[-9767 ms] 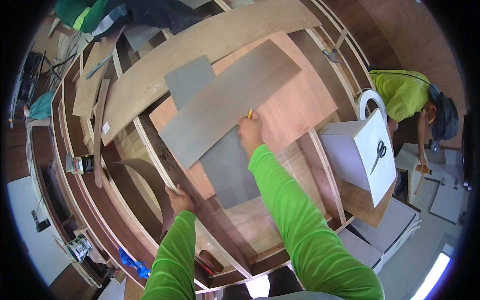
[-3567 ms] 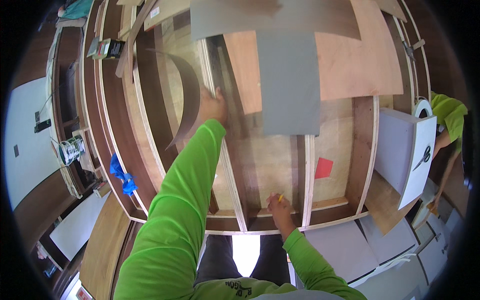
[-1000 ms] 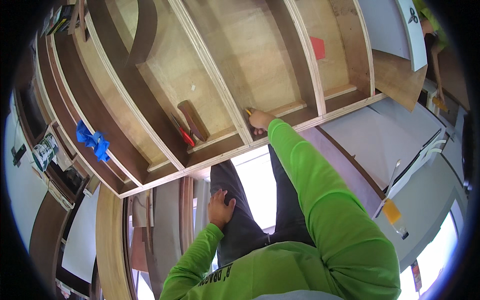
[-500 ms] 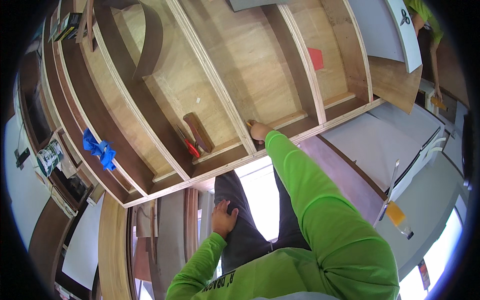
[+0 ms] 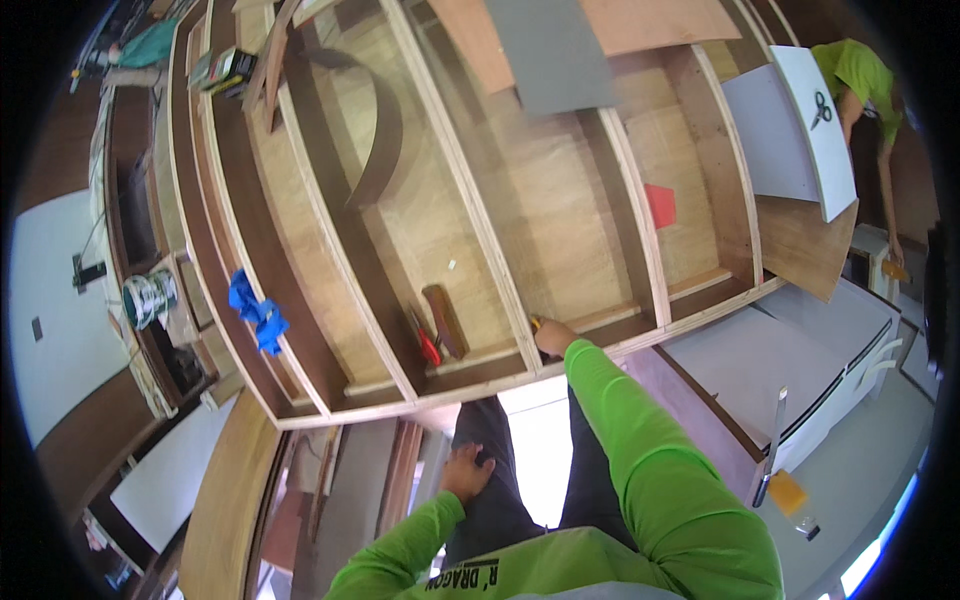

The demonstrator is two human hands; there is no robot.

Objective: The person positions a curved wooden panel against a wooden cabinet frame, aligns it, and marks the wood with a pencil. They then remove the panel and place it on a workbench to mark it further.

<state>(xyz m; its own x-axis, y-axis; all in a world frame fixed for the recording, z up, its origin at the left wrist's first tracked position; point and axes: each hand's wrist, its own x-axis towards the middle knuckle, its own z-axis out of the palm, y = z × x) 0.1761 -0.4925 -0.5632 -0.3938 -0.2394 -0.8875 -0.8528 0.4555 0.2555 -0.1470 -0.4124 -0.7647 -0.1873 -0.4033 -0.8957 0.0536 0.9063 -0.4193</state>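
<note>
My right hand (image 5: 556, 338) reaches into the near end of a compartment in a large wooden frame (image 5: 470, 198), beside a lengthwise divider. Its fingers are closed round a small yellow thing, mostly hidden, whose kind I cannot make out. On my dark-trousered thigh rests my left hand (image 5: 467, 474), holding nothing, its fingers apart. One compartment to the left, red-handled scissors (image 5: 429, 346) lie beside a short brown curved strip (image 5: 443, 320). A long bent brown strip (image 5: 385, 135) stands farther off.
A blue cloth (image 5: 258, 312) hangs over a divider at left, with a bucket (image 5: 148, 298) beyond. Grey board (image 5: 553, 60) lies across the far side. A red piece (image 5: 660, 205) sits at right. Black scissors (image 5: 821, 110) lie on a white panel. A co-worker in green (image 5: 858, 80) bends at far right.
The view has shifted, so the frame appears lower and farther right, with more of its far side showing. My right hand stays by the same divider; my left hand remains on my thigh.
</note>
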